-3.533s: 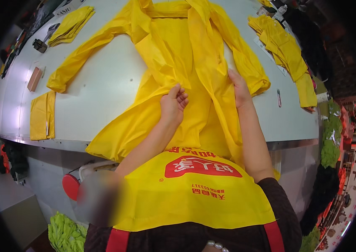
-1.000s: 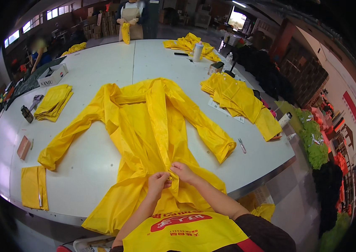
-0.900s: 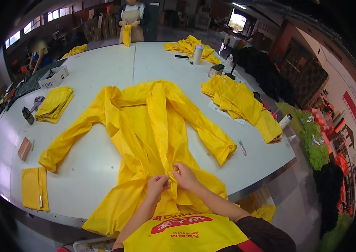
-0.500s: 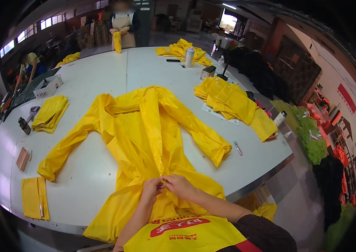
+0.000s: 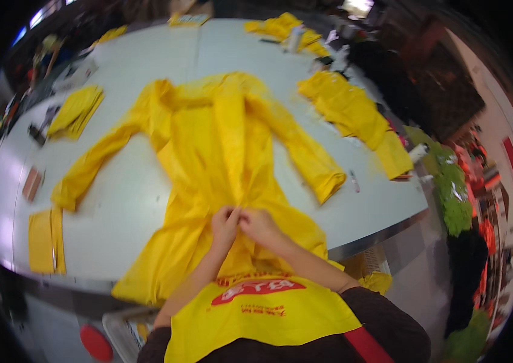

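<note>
A long yellow raincoat [image 5: 199, 145] lies spread on the white table [image 5: 123, 193], collar end away from me and both sleeves stretched out to the sides. Its lower part hangs over the near edge toward me. My left hand [image 5: 225, 222] and my right hand [image 5: 258, 224] meet at the coat's front opening, around waist height. Fingers of both are closed in a pinch on the front edge. Whatever small part lies between the fingertips is hidden. Motion blurs the picture slightly.
Folded yellow pieces [image 5: 77, 112] and a flat yellow bundle [image 5: 42, 242] lie left, with a pinkish block [image 5: 32, 184] between them. At right are a yellow stack [image 5: 344, 106], a small slim tool [image 5: 354, 181] and a white bottle [image 5: 418, 152]. A red round seat [image 5: 95, 343] stands below.
My view has tipped down, so the coat and table sit higher in the picture and the far person is mostly cut off. Both hands still pinch the coat's front at about the same place.
</note>
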Motion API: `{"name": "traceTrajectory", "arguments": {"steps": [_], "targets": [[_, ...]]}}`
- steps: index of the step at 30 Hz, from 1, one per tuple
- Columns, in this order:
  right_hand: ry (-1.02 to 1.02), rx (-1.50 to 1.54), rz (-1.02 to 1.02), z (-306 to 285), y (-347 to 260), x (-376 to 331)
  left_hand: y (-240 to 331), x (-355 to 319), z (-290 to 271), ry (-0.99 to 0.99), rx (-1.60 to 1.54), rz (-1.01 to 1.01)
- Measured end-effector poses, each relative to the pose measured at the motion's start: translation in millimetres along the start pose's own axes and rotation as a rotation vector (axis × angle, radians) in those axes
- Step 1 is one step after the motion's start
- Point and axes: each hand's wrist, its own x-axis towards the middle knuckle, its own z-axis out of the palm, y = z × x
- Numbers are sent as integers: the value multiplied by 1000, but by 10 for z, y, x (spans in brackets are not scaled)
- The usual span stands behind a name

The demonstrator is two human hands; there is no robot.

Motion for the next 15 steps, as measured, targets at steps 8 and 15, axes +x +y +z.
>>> {"name": "traceTrajectory", "arguments": {"steps": [8,15], "targets": [[-16,1494,598,166,-106,-554,511,-76,205,39,-306,-146],[-3,927,369,-261,105,-57,443,-158,125,4,-326,-351]]}}
